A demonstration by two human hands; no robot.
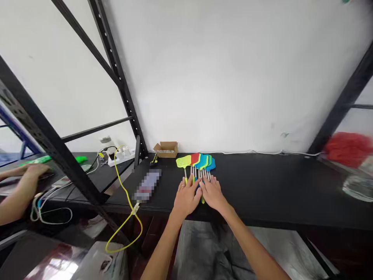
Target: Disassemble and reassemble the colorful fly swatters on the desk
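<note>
Several fly swatters lie fanned out in an overlapping row on the black table, heads toward the wall. At the left end is a yellow swatter (183, 161); a red swatter (194, 158) comes after it, then blue ones (201, 160) with yellow-green between. Silvery shafts run from the heads toward me. My left hand (188, 196), with a ring on one finger, rests over the handles on the left side, fingers stretched forward. Over the right-side handles lies my right hand (213, 192), fingers also extended. Both hands touch the handles and cover most of their grips.
Left of the swatters are a phone (148, 186) on a yellow cable (124, 186) and a small open cardboard box (166, 149). A black rack post (52, 136) stands at left, beyond it another person's arm (23, 188). A red bundle (348, 149) sits far right.
</note>
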